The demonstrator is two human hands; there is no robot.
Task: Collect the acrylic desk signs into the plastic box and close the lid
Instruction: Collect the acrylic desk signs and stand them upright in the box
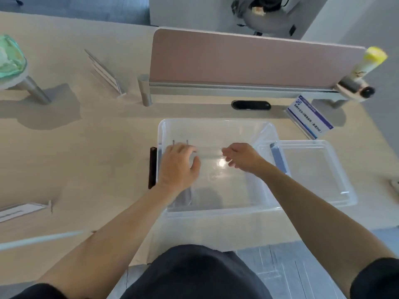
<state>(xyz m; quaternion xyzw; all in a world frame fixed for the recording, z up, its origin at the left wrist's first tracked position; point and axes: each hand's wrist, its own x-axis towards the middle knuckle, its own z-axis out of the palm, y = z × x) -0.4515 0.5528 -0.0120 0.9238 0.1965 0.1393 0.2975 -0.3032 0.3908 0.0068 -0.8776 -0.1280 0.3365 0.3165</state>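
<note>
The clear plastic box (216, 123) stands open on the desk in front of me. Both my hands are inside it, holding a clear acrylic desk sign (212, 157) low over the box floor. My left hand (179, 165) grips its left end and my right hand (241, 157) pinches its right end. The transparent lid (313, 169) lies flat on the desk, touching the box's right side. More acrylic signs are on the desk: one upright at the back left (105, 76), one at the left edge (23, 209), and one with blue print (308, 116) behind the lid.
A pink divider panel (248, 59) on a metal rail runs behind the box, with a black cable slot (250, 105) below it. A yellow-capped bottle (367, 65) stands at the divider's right end. A thin white strip (43, 238) lies near the desk's front left edge.
</note>
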